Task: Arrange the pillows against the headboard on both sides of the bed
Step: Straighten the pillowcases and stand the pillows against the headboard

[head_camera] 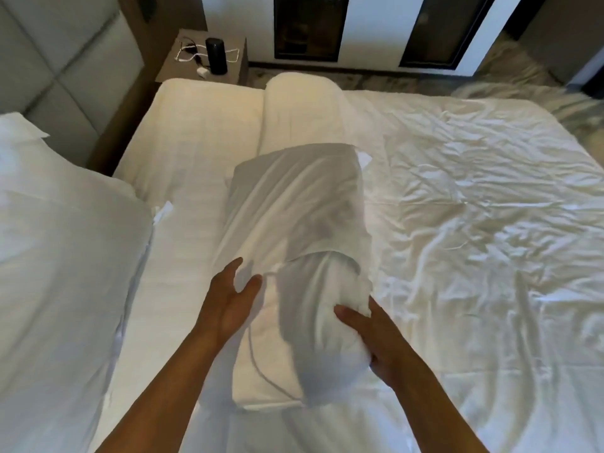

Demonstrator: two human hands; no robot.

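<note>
A white pillow [294,204] in a loose case lies lengthwise in the middle of the bed, blurred as if moving. My right hand [369,335] grips its bunched near end from the right. My left hand [228,299] is spread flat against its left side, fingers apart. Under it lies a flat cream pillow [264,364]. Another cream pillow [300,112] lies beyond, and a flat one [196,132] lies at the head of the bed. A big white pillow [58,256] leans at the left by the padded headboard [49,67].
The rumpled white sheet [474,223] covers the right half of the bed. A nightstand [202,57] at the far corner holds a black cylinder [216,55] and a white cable. Dark-framed panels [310,27] line the far wall, with patterned floor beyond the bed.
</note>
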